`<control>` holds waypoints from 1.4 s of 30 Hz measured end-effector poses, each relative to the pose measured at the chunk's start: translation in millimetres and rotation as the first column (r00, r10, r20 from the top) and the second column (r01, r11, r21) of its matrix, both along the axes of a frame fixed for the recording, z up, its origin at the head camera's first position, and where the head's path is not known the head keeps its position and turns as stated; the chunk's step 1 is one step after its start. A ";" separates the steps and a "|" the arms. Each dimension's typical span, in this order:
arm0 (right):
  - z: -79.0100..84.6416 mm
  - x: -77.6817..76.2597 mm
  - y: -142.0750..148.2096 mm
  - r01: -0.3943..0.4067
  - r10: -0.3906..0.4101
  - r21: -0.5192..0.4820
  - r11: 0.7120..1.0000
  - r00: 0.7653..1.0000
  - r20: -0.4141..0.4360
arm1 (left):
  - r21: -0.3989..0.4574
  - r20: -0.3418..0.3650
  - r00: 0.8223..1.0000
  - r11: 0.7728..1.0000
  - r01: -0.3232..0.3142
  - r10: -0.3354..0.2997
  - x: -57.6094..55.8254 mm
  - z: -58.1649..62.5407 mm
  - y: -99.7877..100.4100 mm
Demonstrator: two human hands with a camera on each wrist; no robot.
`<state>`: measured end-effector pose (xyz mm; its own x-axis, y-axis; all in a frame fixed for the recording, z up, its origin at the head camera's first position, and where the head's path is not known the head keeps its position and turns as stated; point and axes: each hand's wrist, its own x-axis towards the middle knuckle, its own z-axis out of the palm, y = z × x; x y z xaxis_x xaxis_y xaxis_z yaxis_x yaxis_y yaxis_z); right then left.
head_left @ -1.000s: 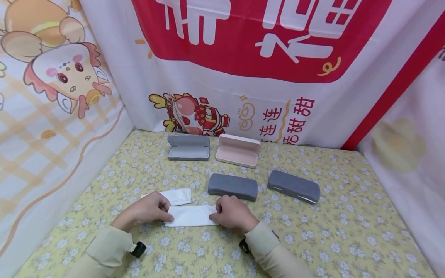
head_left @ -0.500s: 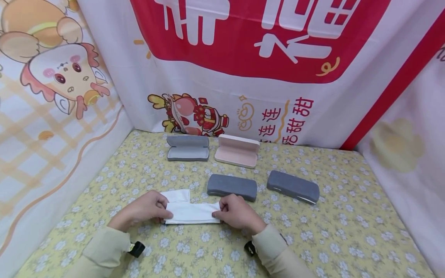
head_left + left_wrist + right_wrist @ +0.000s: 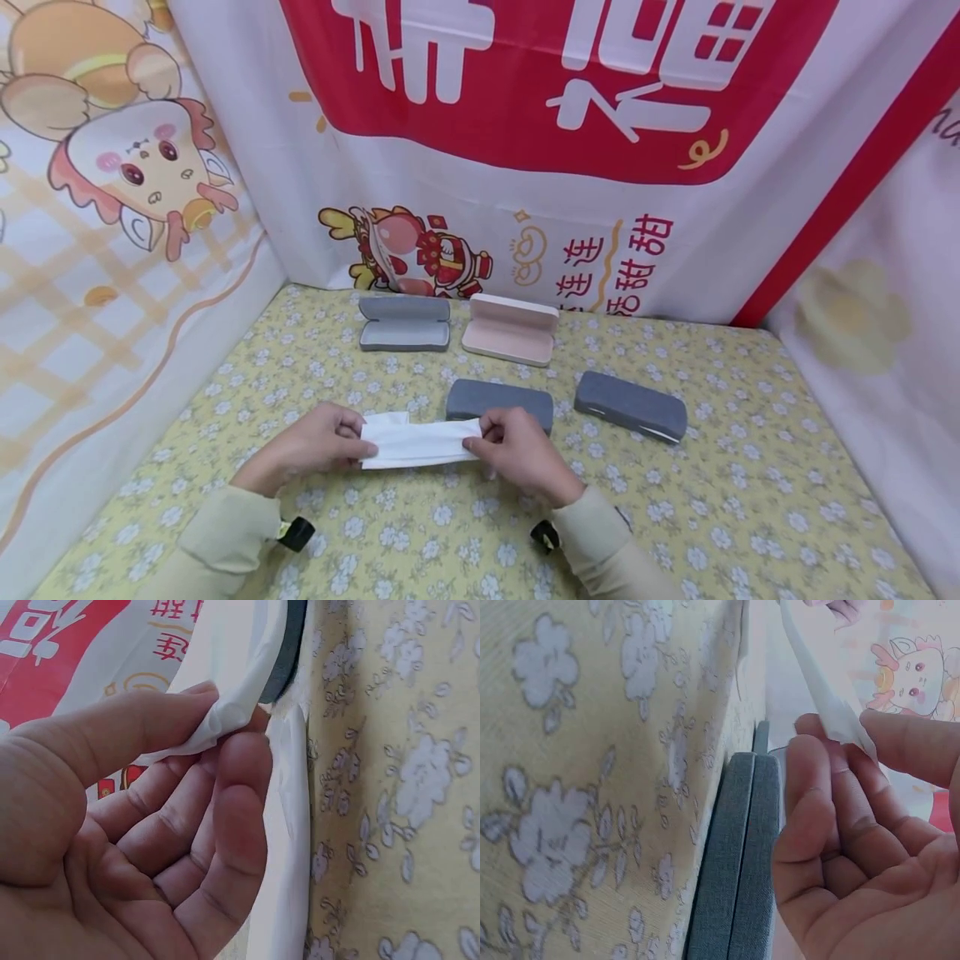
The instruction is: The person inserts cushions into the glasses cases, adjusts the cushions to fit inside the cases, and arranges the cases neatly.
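Note:
A folded white tissue (image 3: 420, 444) is stretched between my two hands, lifted a little over the table. My left hand (image 3: 326, 440) pinches its left end between thumb and fingers, and the left wrist view shows the tissue edge (image 3: 232, 712) bunched under the thumb. At the other end, my right hand (image 3: 525, 454) pinches the tissue (image 3: 829, 701) the same way, its fingers curled below. Behind lies a second folded white piece (image 3: 393, 417), partly hidden by the held one. A closed grey glasses case (image 3: 502, 396) sits just beyond my right hand, which overlaps it.
Another closed grey glasses case (image 3: 630, 406) lies to the right. Toward the back stand an opened grey case (image 3: 405, 335) and an opened pink case (image 3: 510, 342). A yellow floral cloth (image 3: 712, 500) covers the table, with printed curtains (image 3: 285, 192) behind and beside it.
Both hands have raised the tissue from the table and moved it slightly away from me. It now covers more of the second white piece. The glasses cases stay in place.

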<state>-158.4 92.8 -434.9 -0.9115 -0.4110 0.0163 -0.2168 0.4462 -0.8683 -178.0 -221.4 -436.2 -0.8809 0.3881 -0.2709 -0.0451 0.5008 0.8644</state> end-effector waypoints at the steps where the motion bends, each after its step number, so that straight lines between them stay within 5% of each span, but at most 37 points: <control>1: 0.5 -0.3 0.5 0.006 -0.006 -0.006 1.000 1.000 -0.007 | 0.010 -0.001 1.000 1.000 -0.004 0.004 -1.2 0.1 0.4; 13: 16.1 -9.6 9.1 0.095 -0.096 -0.010 0.995 0.992 -0.079 | 0.064 -0.012 0.997 0.995 -0.079 0.080 -20.9 8.1 14.6; 21: 22.0 -15.1 17.0 0.120 -0.120 -0.010 0.993 0.991 -0.052 | 0.072 -0.032 0.994 0.992 -0.103 0.105 -28.7 12.7 23.2; 29: 25.2 -21.5 25.5 0.243 -0.237 0.045 0.969 0.964 -0.119 | 0.095 -0.058 0.988 0.986 -0.140 0.146 -37.2 20.3 40.0; 42: 25.3 -33.4 38.3 0.290 -0.287 0.027 0.957 0.955 -0.074 | 0.129 -0.069 0.982 0.978 -0.166 0.176 -51.9 24.4 60.3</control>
<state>-191.8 131.1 -409.6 -0.9885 -0.1324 0.0725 -0.1324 0.5305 -0.8373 -229.9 -161.0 -411.8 -0.9540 0.2557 -0.1566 -0.0491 0.3818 0.9229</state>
